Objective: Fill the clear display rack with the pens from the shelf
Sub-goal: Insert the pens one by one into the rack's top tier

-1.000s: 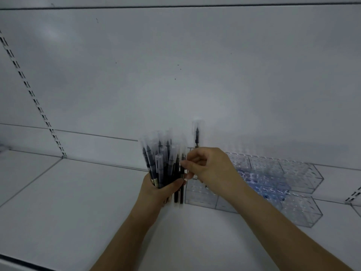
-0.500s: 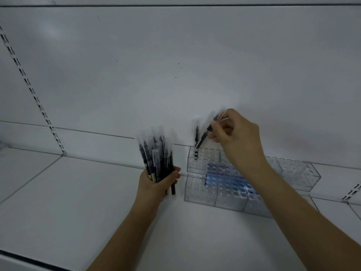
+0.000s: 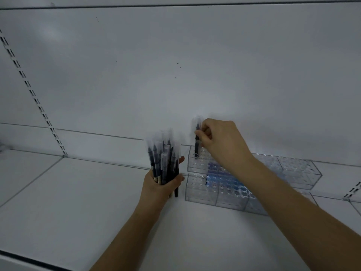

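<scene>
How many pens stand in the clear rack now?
1: a pen upright in the back-left corner of the rack, pinched by the right hand. That hand may hide more. Left hand grips spare pens.

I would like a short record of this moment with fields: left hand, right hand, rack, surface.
left hand: the left hand grips a bundle of pens, held upright beside the rack
right hand: the right hand pinches a single pen, upright, its lower end at a hole in the rack's rear left corner
rack: clear display rack, stepped in rows of holes, nearly all visible holes empty; whether another pen stands behind the pinched one cannot be told
surface: white shelf
</scene>
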Available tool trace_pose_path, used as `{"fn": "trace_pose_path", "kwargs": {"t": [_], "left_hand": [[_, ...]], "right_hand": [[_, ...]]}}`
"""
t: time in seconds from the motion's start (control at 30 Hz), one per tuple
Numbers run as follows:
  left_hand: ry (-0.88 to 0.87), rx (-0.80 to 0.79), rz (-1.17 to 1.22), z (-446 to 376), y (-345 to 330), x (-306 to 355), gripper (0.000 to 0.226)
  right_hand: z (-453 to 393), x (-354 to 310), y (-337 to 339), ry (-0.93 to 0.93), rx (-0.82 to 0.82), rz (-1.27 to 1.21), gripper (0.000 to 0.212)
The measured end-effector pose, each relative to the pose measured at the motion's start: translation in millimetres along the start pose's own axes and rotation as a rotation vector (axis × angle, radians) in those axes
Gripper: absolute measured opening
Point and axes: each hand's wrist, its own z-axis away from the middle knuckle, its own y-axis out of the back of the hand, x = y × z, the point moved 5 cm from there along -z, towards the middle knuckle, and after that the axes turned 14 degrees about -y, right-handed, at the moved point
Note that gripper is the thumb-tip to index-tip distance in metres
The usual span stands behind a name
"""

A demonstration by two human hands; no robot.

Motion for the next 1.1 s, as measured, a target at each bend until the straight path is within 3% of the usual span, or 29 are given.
{"fn": "trace_pose_path", "kwargs": {"t": [0.2,0.43,0.6,0.7,0.83,0.93,1.03,1.1], "left_hand": [[0.009,-0.025,-0.004,0.1,-3.2,-0.1,0.044],[0.014,-0.03,-0.02,-1.8,-5.0,-0.4,0.043],[0.008,-0.036,-0.02,-2.6,-4.8,-1.2,0.044],[-0.003,-0.056,-0.027,-2.6,-3.7,-1.4,0.05],[-0.002,-0.063,-0.029,-2.5,-3.8,0.3,0.052],[-0.002,-0.054,-0.034,-2.1,-2.8,0.6,0.051],[-0.016,-0.061,-0.024,-2.1,-2.6,1.0,0.051],[-0.018,-0.064,-0.026,-2.1,-2.7,0.5,0.052]], "right_hand": [[-4.3,8.3,-0.3,-0.107,-0.035,-0.143,0.022],[-4.8,0.7,-1.9,-0.005,-0.021,0.042,0.025],[-4.2,5.0,-7.8,-0.066,-0.128,0.064,0.031],[-2.2,0.9,10.6,-0.086,-0.062,0.019,0.041],[-3.5,-21.6,29.4,0.165,0.195,0.058,0.018],[-13.5,-21.5,15.1,0.302,0.052,0.147,0.048],[-17.1,-12.9,9.9,0.303,-0.045,0.146,0.038],[-15.4,-8.6,11.0,0.338,-0.008,0.144,0.038]]}}
